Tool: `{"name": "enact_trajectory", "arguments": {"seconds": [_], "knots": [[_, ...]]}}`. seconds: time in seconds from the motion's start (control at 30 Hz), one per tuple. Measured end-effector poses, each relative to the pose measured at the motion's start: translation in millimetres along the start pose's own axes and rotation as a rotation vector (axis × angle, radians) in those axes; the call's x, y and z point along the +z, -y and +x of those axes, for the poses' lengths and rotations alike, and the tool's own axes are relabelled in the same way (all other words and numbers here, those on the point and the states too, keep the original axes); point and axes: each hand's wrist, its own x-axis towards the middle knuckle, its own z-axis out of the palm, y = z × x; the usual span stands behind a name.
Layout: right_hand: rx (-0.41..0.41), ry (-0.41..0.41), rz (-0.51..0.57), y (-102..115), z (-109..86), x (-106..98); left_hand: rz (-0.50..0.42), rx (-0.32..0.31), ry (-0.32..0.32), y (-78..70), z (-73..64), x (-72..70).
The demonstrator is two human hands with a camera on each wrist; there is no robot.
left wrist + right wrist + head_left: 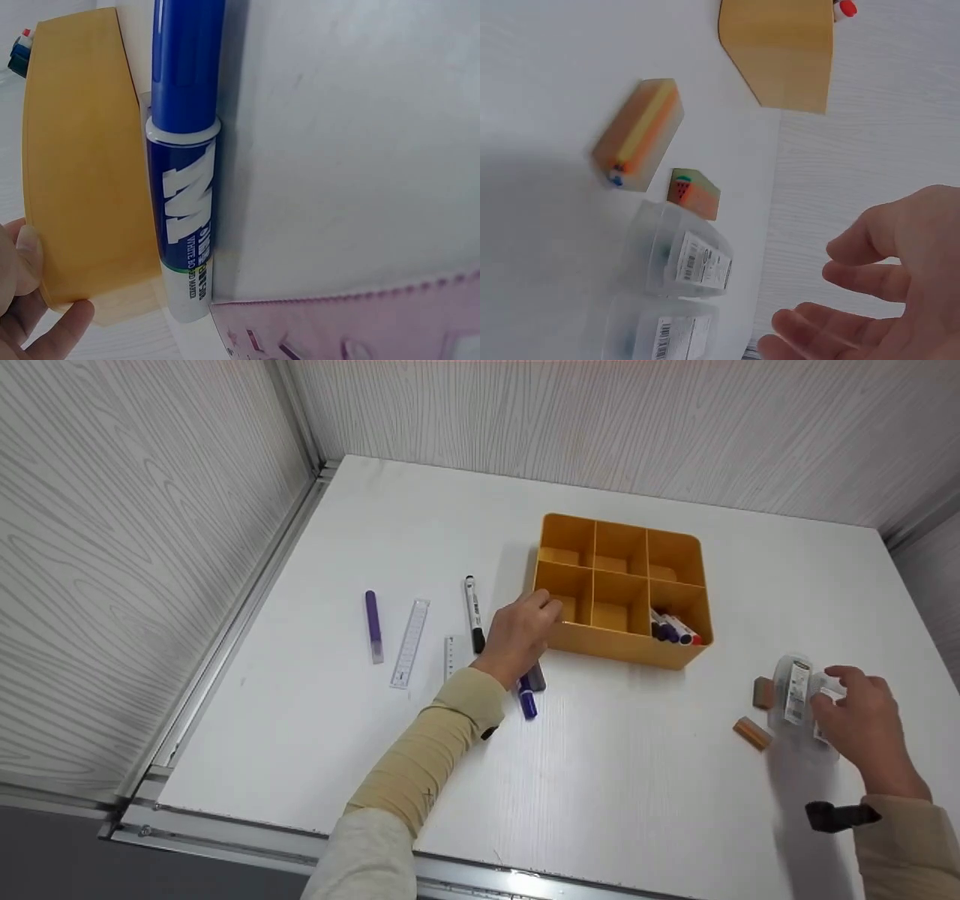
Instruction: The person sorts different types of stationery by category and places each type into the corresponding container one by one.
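Head view: orange organiser (615, 649) nearer the tabletop's (637, 772) back edge, left hand (519, 631) gripping its front left corner
Right hand (862, 724) loose, empty, near clear cases (796, 690) toward right edge; organiser dragged toward front edge could roll blue marker (528, 703) in its path; also erasers (763, 692), rulers (410, 643)
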Motion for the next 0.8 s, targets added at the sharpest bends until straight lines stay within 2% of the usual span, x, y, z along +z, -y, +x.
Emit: {"name": "enact_trajectory", "arguments": {"seconds": [0.17, 0.27, 0.57, 0.8], "knots": [[0.082, 0.227, -0.093, -14.5, -0.1, 1.8, 0.001, 0.002, -0.005, 0.0, -0.3, -0.7], [0.098, 0.281, -0.13, -18.9, -1.7, 4.4, -0.013, 0.008, -0.017, 0.4, -0.4, -0.5], [0.161, 0.293, -0.136, -24.2, -4.8, 15.1, -0.02, 0.008, -0.016, 1.6, -1.1, 0.8], [0.166, 0.239, -0.123, -28.2, -9.0, 20.3, -0.025, -0.003, 0.013, -0.1, 0.1, 0.2]]}}
